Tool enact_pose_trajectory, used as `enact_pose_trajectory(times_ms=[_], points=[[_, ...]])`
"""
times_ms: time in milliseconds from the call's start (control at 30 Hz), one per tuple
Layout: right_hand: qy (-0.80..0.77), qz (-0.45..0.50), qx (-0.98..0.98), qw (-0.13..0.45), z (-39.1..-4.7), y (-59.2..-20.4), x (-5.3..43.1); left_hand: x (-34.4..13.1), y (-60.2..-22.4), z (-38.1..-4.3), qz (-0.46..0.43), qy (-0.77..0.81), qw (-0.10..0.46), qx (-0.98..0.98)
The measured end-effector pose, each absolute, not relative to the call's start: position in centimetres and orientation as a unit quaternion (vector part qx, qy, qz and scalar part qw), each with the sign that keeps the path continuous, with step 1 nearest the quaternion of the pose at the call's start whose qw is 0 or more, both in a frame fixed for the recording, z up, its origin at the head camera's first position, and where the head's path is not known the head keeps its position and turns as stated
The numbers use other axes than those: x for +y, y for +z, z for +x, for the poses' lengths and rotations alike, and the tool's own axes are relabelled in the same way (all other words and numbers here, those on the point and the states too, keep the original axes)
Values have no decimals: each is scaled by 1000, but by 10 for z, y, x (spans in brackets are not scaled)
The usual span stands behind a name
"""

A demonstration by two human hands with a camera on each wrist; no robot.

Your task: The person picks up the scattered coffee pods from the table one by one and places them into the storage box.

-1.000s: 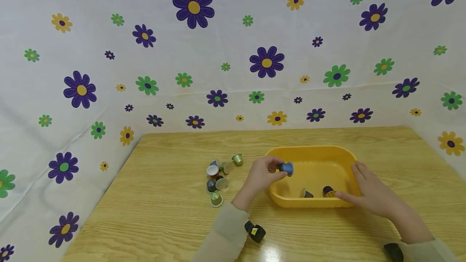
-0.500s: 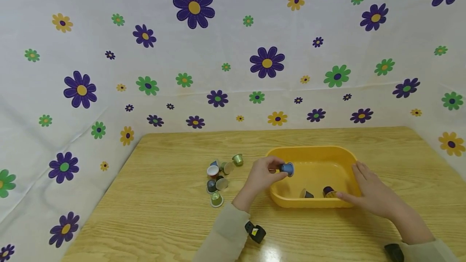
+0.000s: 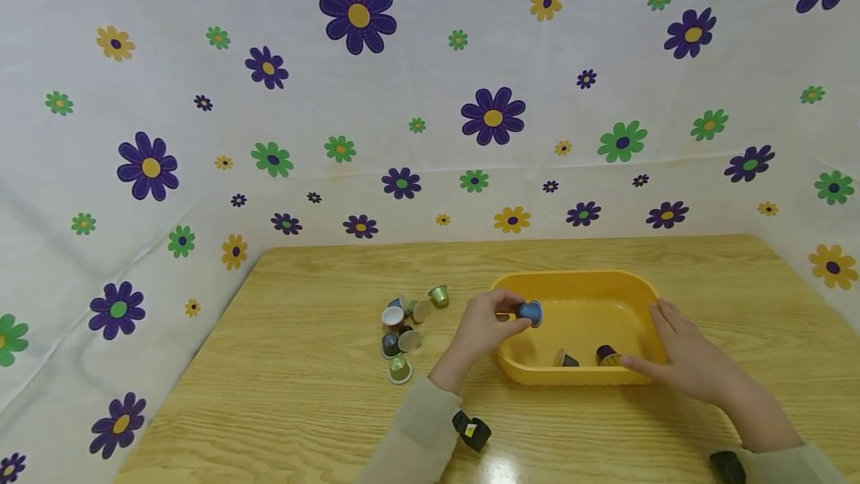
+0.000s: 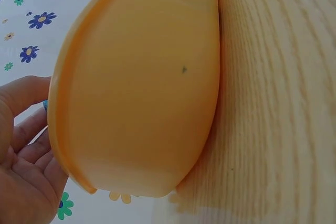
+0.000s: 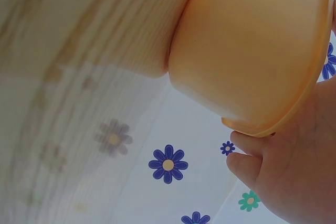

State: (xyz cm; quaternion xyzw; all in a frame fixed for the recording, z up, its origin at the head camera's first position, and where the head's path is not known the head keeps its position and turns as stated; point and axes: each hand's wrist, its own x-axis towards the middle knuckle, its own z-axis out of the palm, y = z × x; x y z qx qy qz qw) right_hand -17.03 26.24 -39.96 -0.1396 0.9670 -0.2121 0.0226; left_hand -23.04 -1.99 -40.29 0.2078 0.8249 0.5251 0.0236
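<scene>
My left hand [image 3: 482,326] pinches a blue coffee capsule [image 3: 531,312] over the left end of a yellow plastic tub [image 3: 574,376]. In the left wrist view the tub's outer wall [image 4: 142,87] hides most of that capsule. My right hand [image 3: 692,357] lies on the tub's right rim, fingers straight along it and thumb over the near edge. The right wrist view shows that hand [image 5: 299,156] against the rim. Inside the tub, near its front wall, lie a dark capsule with a tan lid [image 3: 566,358] and a dark purple capsule [image 3: 607,354].
Left of the tub, a loose group of capsules rests on the wooden table [image 3: 302,394]. Among them are a green one [image 3: 399,369], a white-lidded one [image 3: 393,316] and a gold-green one [image 3: 439,295] set apart. A flowered cloth [image 3: 416,81] hangs behind the table.
</scene>
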Motion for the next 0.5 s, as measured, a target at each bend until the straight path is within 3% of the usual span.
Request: enact_pose_trajectory(times_ms=[500], points=[[-218,-145,965,21,-169,-399,263,-20,-403,-230,211,515,24,830]])
